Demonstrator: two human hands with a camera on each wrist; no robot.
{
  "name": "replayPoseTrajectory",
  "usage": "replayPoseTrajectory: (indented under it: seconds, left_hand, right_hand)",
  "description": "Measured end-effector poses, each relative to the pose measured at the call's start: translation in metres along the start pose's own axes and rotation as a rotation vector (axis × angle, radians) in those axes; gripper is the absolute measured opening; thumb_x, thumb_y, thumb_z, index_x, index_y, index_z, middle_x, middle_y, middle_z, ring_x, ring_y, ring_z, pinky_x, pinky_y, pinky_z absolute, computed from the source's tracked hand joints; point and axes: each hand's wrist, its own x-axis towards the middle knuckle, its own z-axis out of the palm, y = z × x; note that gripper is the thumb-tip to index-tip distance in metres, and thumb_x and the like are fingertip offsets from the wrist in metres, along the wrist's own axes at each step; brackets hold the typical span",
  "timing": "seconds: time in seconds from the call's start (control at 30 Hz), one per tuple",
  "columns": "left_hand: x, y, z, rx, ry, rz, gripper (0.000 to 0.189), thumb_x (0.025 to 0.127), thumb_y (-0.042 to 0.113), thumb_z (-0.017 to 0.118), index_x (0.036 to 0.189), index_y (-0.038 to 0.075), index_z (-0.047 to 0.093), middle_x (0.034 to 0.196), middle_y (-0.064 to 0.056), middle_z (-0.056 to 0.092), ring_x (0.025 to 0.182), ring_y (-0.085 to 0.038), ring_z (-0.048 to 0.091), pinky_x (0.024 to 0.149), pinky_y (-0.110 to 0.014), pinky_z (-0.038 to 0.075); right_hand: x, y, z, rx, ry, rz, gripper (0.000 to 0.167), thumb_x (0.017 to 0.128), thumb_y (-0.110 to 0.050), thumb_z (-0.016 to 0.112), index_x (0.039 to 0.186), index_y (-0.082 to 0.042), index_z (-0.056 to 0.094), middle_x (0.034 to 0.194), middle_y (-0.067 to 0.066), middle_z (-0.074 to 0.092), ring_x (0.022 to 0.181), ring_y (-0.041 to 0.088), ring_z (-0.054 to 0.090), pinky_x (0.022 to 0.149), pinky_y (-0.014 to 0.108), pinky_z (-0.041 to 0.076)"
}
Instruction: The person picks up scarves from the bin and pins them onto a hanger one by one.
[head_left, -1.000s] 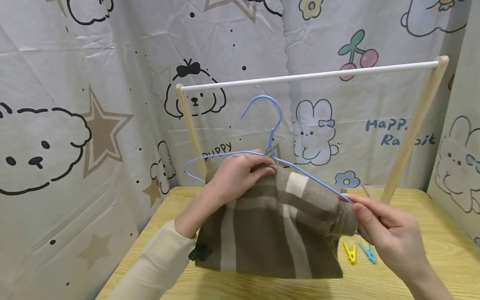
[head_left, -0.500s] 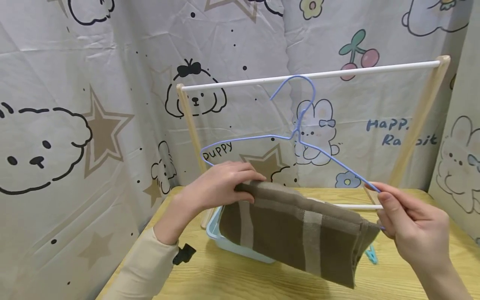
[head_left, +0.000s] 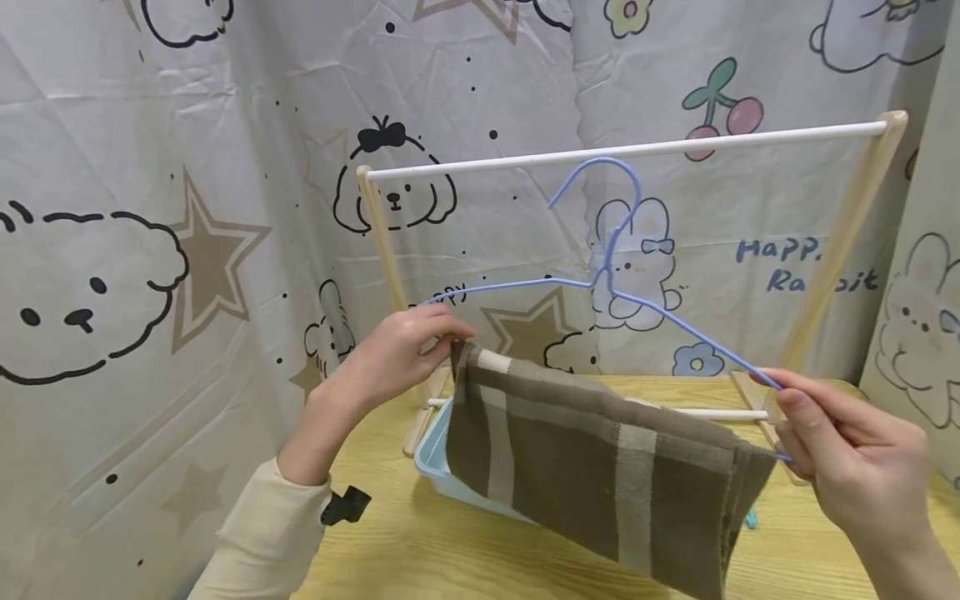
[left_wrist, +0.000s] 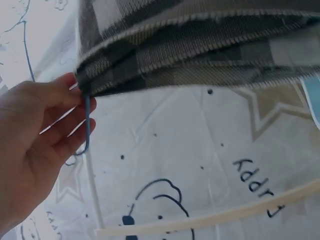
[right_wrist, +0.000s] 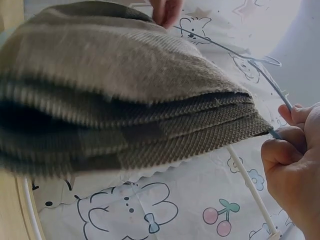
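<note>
ok so the cloth's long fold slopes down from the left grip, pinching its corner, to just beside the right grip, fingers curled round the hanger's end

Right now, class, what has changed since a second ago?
The left hand shifted left to the top left corner of the cloth. The right hand moved right, still gripping the hanger, whose hook rose; the cloth sank below the hanger's shoulders. The rack hasn't moved.
</note>
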Motion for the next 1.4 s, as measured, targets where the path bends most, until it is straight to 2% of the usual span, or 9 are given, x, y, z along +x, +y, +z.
replayPoseTrajectory:
  seconds: [0.2, 0.4, 0.63, 0.77, 0.83, 0.93, 1.07, 1.2, 1.4]
  left_hand:
    - [-0.007, 0.000, 0.008, 0.049, -0.067, -0.094, 0.018, 0.095, 0.017, 0.069, 0.112, 0.013, 0.073, 0.103, 0.004, 0.069, 0.089, -0.006, 0.062, 0.077, -0.025, 0.054]
    - [-0.011, -0.001, 0.015, 0.086, 0.027, -0.150, 0.025, 0.089, -0.003, 0.063, 0.109, 0.010, 0.072, 0.102, -0.001, 0.068, 0.083, -0.011, 0.060, 0.071, -0.027, 0.053]
    - [-0.014, -0.004, 0.022, 0.131, 0.284, -0.020, 0.035, 0.080, -0.020, 0.060, 0.101, 0.005, 0.072, 0.100, -0.007, 0.067, 0.083, -0.017, 0.064, 0.064, -0.027, 0.052]
    - [-0.012, -0.008, 0.019, 0.215, 0.530, 0.112, 0.020, 0.084, -0.007, 0.067, 0.101, 0.003, 0.072, 0.098, -0.013, 0.066, 0.084, -0.026, 0.062, 0.072, -0.035, 0.053]
    - [-0.010, -0.009, 0.016, 0.230, 0.583, 0.120, 0.018, 0.090, 0.006, 0.070, 0.107, 0.002, 0.070, 0.103, -0.016, 0.066, 0.091, -0.031, 0.062, 0.079, -0.040, 0.052]
    - [-0.009, -0.009, 0.014, 0.162, 0.542, 0.087, 0.028, 0.098, 0.024, 0.065, 0.117, 0.003, 0.066, 0.104, -0.014, 0.068, 0.093, -0.026, 0.064, 0.083, -0.036, 0.053]
    - [-0.015, -0.005, 0.018, -0.089, 0.517, 0.008, 0.020, 0.098, 0.013, 0.062, 0.113, 0.001, 0.068, 0.075, -0.006, 0.066, 0.062, -0.011, 0.059, 0.059, -0.019, 0.050]
    - [-0.021, 0.004, 0.026, -0.250, 0.647, -0.087, 0.016, 0.091, -0.007, 0.064, 0.104, -0.001, 0.072, 0.065, -0.005, 0.057, 0.053, -0.005, 0.041, 0.048, -0.018, 0.034]
    - [-0.031, 0.018, 0.041, -0.261, 0.853, -0.148, 0.010, 0.093, 0.002, 0.067, 0.097, -0.004, 0.072, 0.061, -0.006, 0.055, 0.047, -0.003, 0.028, 0.043, -0.017, 0.022]
  right_hand:
    - [-0.001, 0.000, 0.000, 0.004, 0.009, 0.005, 0.020, 0.088, 0.030, 0.045, 0.105, 0.036, 0.052, 0.074, 0.011, 0.060, 0.047, 0.009, 0.037, 0.036, 0.017, 0.020]
    - [0.001, 0.002, 0.000, -0.040, 0.013, -0.007, 0.019, 0.087, 0.029, 0.049, 0.103, 0.036, 0.054, 0.073, 0.010, 0.061, 0.047, 0.008, 0.039, 0.036, 0.017, 0.020]
    - [0.003, 0.004, -0.004, 0.009, 0.017, -0.001, 0.020, 0.087, 0.029, 0.047, 0.104, 0.036, 0.053, 0.076, 0.013, 0.065, 0.046, 0.009, 0.036, 0.038, 0.016, 0.021]
    - [0.006, 0.004, -0.009, 0.129, 0.004, 0.023, 0.023, 0.088, 0.031, 0.039, 0.107, 0.037, 0.050, 0.081, 0.018, 0.065, 0.045, 0.009, 0.028, 0.039, 0.017, 0.019]
    - [0.008, 0.003, -0.011, 0.161, -0.001, 0.033, 0.024, 0.089, 0.032, 0.037, 0.108, 0.037, 0.050, 0.077, 0.017, 0.062, 0.045, 0.009, 0.026, 0.039, 0.016, 0.018]
    - [0.009, 0.002, -0.015, 0.154, -0.005, 0.050, 0.024, 0.090, 0.031, 0.036, 0.109, 0.037, 0.050, 0.067, 0.012, 0.054, 0.045, 0.009, 0.025, 0.038, 0.016, 0.017]
    - [0.009, 0.005, -0.019, 0.095, 0.000, 0.086, 0.024, 0.090, 0.030, 0.038, 0.108, 0.035, 0.052, 0.063, 0.007, 0.047, 0.045, 0.010, 0.027, 0.038, 0.017, 0.016]
    - [0.009, 0.009, -0.022, -0.081, 0.028, 0.162, 0.022, 0.090, 0.028, 0.043, 0.106, 0.029, 0.058, 0.062, 0.005, 0.051, 0.048, 0.010, 0.032, 0.038, 0.021, 0.016]
    - [0.013, 0.008, -0.021, -0.318, 0.051, 0.298, 0.019, 0.089, 0.023, 0.053, 0.104, 0.022, 0.064, 0.062, -0.001, 0.048, 0.049, 0.011, 0.034, 0.040, 0.026, 0.018]
